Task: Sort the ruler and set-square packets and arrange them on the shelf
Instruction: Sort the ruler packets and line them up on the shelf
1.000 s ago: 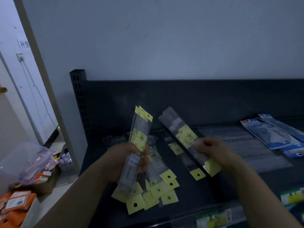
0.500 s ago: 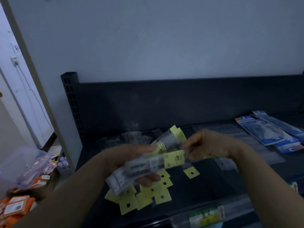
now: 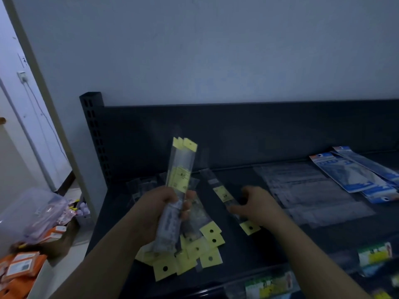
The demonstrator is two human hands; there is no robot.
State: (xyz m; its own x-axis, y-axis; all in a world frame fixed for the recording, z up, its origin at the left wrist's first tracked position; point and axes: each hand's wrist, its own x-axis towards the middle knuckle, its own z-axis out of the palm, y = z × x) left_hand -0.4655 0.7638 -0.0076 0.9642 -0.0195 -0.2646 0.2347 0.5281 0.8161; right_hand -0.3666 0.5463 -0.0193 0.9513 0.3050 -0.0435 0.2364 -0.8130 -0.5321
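The left hand (image 3: 159,210) is closed tight round a bundle (image 3: 180,182) of clear ruler packets. Fingers (image 3: 185,207) wrap the front and the thumb sits behind. The bundle stands nearly upright above the shelf (image 3: 269,244), its yellow header cards at the top and its lower end hanging over the pile (image 3: 194,249).

The right hand (image 3: 257,207) is knuckles-up with its fingers curled down over a single packet (image 3: 222,193). This packet lies slantwise on the shelf, its yellow tab poking out just beside the wrist. The fingertips pinch its edges. Whether it has left the surface I cannot tell.

The pile is a loose fan of packets lying flat near the front left of the shelf, with punched yellow tabs towards the front lip (image 3: 216,285). A few more clear sleeves lie behind it, against the back panel (image 3: 237,130).

To the right of the right hand, a row of clear packets (image 3: 313,190) lies flat. Beyond them, blue packets (image 3: 354,171) overlap at the far right.

Bare dark shelf shows between the single packet and the clear packets, and in front of the right forearm. The perforated post (image 3: 92,137) bounds the left side and the back panel closes the rear. Labels (image 3: 265,285) sit along the front lip.

Off the shelf to the left are a clear box (image 3: 30,214) and orange packs (image 3: 19,266).
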